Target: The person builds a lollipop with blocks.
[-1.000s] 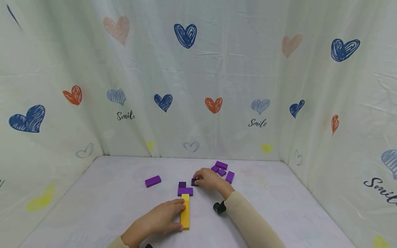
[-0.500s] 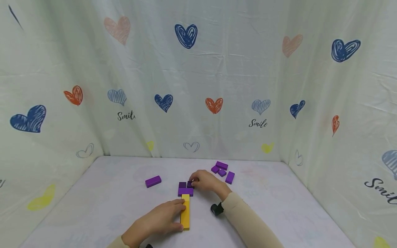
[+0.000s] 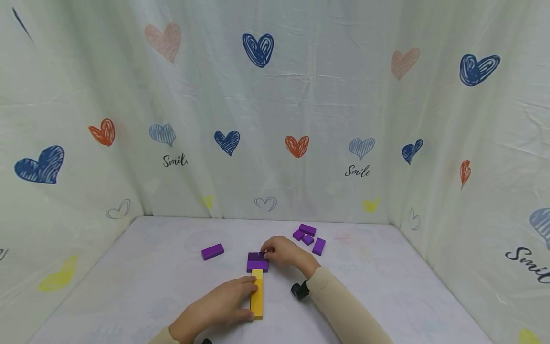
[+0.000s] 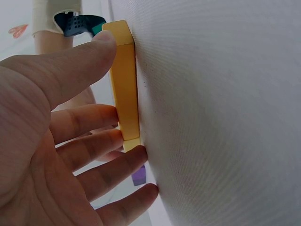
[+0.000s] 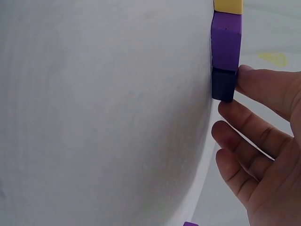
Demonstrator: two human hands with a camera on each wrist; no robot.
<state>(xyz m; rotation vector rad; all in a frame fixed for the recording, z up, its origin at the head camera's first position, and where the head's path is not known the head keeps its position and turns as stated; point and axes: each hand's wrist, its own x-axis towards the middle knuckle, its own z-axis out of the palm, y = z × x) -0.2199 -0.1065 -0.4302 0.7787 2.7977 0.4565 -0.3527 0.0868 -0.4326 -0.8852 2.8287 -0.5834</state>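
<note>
My left hand (image 3: 225, 301) lies along the left side of a long yellow block (image 3: 257, 303). In the left wrist view its thumb touches one end, and its nearly straight fingers rest against the side. A shorter yellow block (image 4: 131, 144) continues the line beyond a seam. Crosswise at the far end lies a purple block (image 3: 257, 266), with a dark purple block (image 3: 252, 256) behind its left part. My right hand (image 3: 285, 251) pinches a second dark block (image 5: 223, 85) between thumb and index finger, beside the first. The fingers partly hide it in the head view.
A single purple block (image 3: 212, 252) lies to the left. At the back right are several more, including a long purple block (image 3: 307, 229) and an angled purple block (image 3: 319, 246). A curtain (image 3: 275, 181) with printed hearts surrounds the white tabletop (image 3: 365, 277).
My right hand has slid the second dark block leftward until it sits against the first one, behind the crosswise purple block. The left hand has stayed in place on the yellow block.
</note>
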